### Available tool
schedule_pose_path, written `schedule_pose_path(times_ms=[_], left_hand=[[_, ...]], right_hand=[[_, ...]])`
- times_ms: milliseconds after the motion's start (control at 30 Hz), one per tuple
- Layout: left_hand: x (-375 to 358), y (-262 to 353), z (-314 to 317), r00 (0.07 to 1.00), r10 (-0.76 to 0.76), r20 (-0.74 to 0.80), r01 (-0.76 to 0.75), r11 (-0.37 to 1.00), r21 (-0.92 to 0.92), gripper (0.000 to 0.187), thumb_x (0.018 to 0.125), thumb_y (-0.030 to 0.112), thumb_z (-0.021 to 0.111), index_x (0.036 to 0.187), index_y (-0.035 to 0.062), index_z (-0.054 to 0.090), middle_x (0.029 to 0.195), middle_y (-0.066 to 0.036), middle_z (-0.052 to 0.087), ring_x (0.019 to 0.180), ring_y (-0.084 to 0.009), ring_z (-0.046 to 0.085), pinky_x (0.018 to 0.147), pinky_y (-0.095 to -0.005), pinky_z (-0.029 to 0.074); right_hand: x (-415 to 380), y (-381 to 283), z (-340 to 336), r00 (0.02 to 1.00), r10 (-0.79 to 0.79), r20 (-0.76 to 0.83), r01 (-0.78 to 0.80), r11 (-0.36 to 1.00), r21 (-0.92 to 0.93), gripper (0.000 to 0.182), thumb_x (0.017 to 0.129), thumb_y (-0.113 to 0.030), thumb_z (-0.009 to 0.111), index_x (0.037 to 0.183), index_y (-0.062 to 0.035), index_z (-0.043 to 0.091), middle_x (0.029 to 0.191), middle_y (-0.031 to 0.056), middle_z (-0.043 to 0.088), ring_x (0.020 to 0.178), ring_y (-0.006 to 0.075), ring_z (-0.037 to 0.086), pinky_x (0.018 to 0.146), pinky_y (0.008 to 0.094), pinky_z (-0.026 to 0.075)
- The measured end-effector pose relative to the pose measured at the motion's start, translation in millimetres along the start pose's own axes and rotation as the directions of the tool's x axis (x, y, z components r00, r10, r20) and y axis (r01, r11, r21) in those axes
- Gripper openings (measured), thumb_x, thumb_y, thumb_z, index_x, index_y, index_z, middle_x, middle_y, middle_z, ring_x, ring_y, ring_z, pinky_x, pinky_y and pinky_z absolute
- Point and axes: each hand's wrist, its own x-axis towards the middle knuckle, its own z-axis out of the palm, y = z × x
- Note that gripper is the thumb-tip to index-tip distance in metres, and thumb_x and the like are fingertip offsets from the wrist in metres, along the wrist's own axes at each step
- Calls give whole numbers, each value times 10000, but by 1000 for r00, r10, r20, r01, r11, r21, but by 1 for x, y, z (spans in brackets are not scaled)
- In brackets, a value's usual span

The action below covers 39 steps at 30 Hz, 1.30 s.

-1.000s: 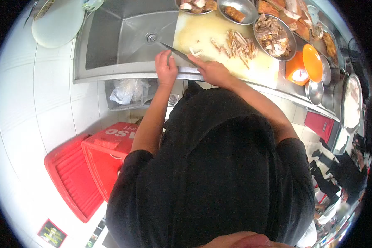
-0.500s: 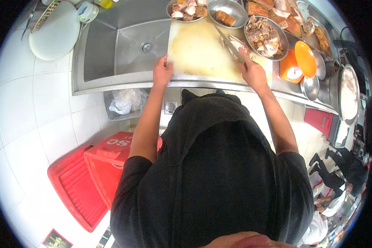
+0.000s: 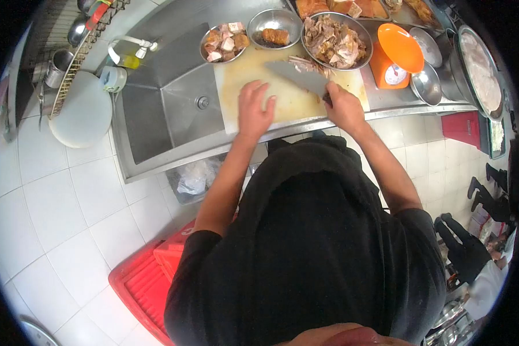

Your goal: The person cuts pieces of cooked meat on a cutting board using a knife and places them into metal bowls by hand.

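Observation:
My right hand (image 3: 345, 108) grips the handle of a cleaver (image 3: 297, 77), its broad side showing and its blade pointing left over the cutting board (image 3: 291, 108). My left hand (image 3: 255, 112) hovers above the board's left part, fingers spread with nothing in them. Beyond the blade lie strips of meat (image 3: 312, 64), partly hidden by it. Along the board's far side stand a steel bowl (image 3: 368, 57) heaped with chopped meat, another bowl (image 3: 259, 23) with one browned piece, and a smaller bowl (image 3: 203, 51) of meat chunks.
On the left is a steel sink (image 3: 179, 106) with a tap (image 3: 135, 41). An orange scale (image 3: 386, 63) and a steel bowl (image 3: 427, 86) stand on the right. Larger roasted meat pieces (image 3: 312, 7) lie at the back. Red crates (image 3: 147, 282) sit at lower left. Other people (image 3: 467, 248) are at far right.
My left hand has moved from the board's left edge to over the board and opened. The cleaver has turned from nearly edge-on to show its broad side. The whole view has shifted.

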Motion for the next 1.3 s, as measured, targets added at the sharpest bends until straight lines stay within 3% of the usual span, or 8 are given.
schedule_pose_path(times_ms=[300,500,633,800,1000,1100,1200,1300], left_hand=[[54,16,65,941,114,318,-144,987,71,318,862,218,749,1139,64,719,1180,-106,688,1200,-310,586,1022,-508,421],[121,-26,76,982,154,106,-162,984,76,318,861,200,726,1132,35,715,1143,-161,688,1084,-372,648,954,-491,496],[178,-35,90,966,-108,236,42,962,268,398,858,300,757,1160,43,719,1204,-195,652,1107,-395,653,951,-495,522],[213,-33,120,782,-523,339,346,817,461,562,845,453,766,1239,56,716,1338,-213,577,1175,-410,641,1036,-466,509],[214,-59,148,776,-602,186,487,760,430,558,802,375,780,1244,43,703,1352,-225,569,1145,-426,647,1040,-468,507],[209,-110,161,843,-526,112,459,813,358,485,742,191,786,1176,9,670,1236,-238,650,1158,-387,671,1002,-436,529],[194,-179,175,792,-574,206,589,808,-15,552,776,119,731,1306,29,606,1234,-192,621,1061,-309,657,971,-385,536],[208,-106,140,559,-767,316,829,510,-230,563,810,8,620,1367,38,543,1226,-179,621,1067,-287,648,948,-401,542]], right_hand=[[-7,-3,-1,982,-187,30,188,982,-9,246,801,-7,648,1012,-48,528,927,182,647,872,403,677,786,499,542],[-11,15,2,985,-147,88,139,986,97,268,810,-25,669,1023,-49,508,933,182,639,891,421,668,787,521,536],[-9,23,-1,960,-179,213,149,977,152,254,825,-2,623,1063,-34,540,1029,210,676,967,417,694,839,515,555],[-7,35,-1,947,-181,266,132,972,193,279,836,-59,663,1090,-41,551,1053,210,688,971,422,702,837,515,566],[3,45,6,920,-228,320,144,954,264,300,861,-140,699,1099,-41,546,999,209,706,943,419,708,826,526,568],[8,44,-3,893,-260,368,161,947,280,300,867,-147,688,1106,-41,542,984,217,711,946,420,708,829,535,565],[9,46,4,902,-266,340,163,939,302,298,867,-150,681,1107,-41,541,974,226,710,944,431,705,829,538,563],[11,44,4,895,-259,364,145,939,310,293,867,-142,678,1103,-39,538,973,236,709,943,443,701,827,538,561]])
